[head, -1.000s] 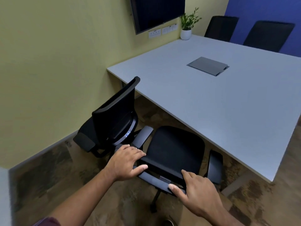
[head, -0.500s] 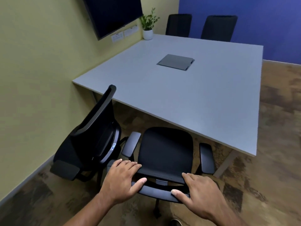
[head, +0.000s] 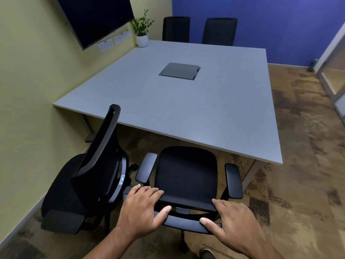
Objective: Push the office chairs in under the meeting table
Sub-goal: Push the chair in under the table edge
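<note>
A black office chair [head: 186, 171] faces the grey meeting table [head: 186, 109], its seat front just under the table's near edge. My left hand [head: 141, 208] and my right hand [head: 233, 219] both grip the top of its backrest, seen from above. A second black chair [head: 89, 180] stands to the left, turned sideways near the yellow wall, outside the table. Two more black chairs [head: 176, 28] [head: 219, 31] stand tucked in at the table's far side.
A grey cable hatch [head: 179, 71] lies in the table's middle, and a potted plant [head: 141, 32] stands at its far left corner. A dark screen [head: 97, 17] hangs on the yellow wall. Brown carpet spreads to the right towards a glass door [head: 336, 71]. A shoe tip [head: 207, 254] shows below.
The view has swung right and straightened, so the table now lies squarely ahead. Both hands have stayed on the backrest, and the chair has turned with them to face the table's edge.
</note>
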`<state>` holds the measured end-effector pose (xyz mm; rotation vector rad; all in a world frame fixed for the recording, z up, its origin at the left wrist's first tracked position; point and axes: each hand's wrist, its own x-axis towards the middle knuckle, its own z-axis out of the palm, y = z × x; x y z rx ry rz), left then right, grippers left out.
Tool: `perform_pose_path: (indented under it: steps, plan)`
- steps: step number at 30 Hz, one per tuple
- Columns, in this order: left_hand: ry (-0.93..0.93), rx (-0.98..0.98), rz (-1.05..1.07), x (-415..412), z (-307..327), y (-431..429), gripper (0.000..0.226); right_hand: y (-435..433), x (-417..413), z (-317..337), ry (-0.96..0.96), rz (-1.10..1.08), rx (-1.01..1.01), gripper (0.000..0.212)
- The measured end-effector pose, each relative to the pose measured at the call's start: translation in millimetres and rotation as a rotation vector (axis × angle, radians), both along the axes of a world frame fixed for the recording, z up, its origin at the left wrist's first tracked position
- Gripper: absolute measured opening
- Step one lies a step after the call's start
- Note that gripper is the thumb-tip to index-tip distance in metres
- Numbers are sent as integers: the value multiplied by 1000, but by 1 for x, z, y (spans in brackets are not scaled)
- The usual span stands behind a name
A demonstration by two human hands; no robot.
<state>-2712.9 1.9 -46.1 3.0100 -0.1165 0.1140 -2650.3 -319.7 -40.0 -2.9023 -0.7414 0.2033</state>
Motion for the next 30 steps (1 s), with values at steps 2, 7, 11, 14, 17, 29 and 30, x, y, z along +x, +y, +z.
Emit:
perform_pose_path:
  steps: [2,7,11,14,17,29,30]
  plan:
    - [-13,1,-11,4,2,3,59,3,-2,1,10,-18,-5,115]
    - [3,-24,-44,11,2,8,60,6,1,-5,-1,-51,2,106]
    - [36,-34,-46,11,2,-4,66,-8,1,-13,-34,-54,39,95]
    - [26,-54,-52,12,0,-7,66,-14,2,-16,-78,-55,36,88]
    - [22,-70,-43,18,0,-4,70,-10,9,-13,-90,-64,41,85]
    - [91,-71,6,29,6,-51,76,-48,40,-13,-156,-55,18,80]
    - [93,-75,20,29,7,-66,79,-58,48,-11,-150,-58,8,83]
